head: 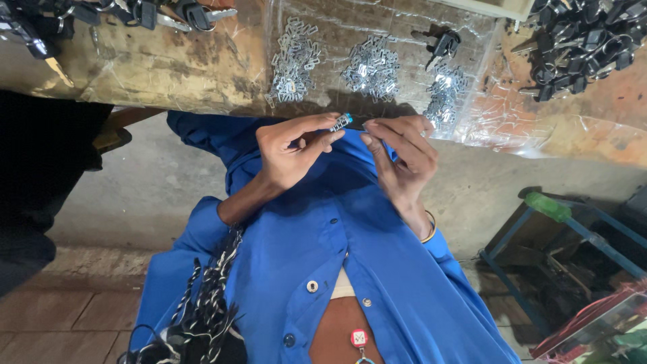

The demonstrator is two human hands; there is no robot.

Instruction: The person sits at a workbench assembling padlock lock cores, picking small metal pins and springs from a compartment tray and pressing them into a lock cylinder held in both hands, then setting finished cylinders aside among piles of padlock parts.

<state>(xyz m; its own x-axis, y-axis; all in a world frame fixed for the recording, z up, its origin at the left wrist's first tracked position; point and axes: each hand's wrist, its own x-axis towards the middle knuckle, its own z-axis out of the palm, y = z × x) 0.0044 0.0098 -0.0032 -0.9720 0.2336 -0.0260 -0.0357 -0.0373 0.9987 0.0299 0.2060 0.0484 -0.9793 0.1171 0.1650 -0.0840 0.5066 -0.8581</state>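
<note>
The left hand (pixel 290 152) is pinching a small metal lock cylinder with a blue end (pixel 342 122) between thumb and forefinger, holding it just in front of the blue shirt (pixel 364 243). The right hand (pixel 401 155) is hovering just beside it, fingers curled with thumb and fingertips closing together; whether it is gripping anything I cannot tell. Beyond both hands, heaps of small metal parts (pixel 372 67) are lying on the plastic-covered workbench (pixel 182 67), with black-headed keys (pixel 579 44) at its far right.
</note>
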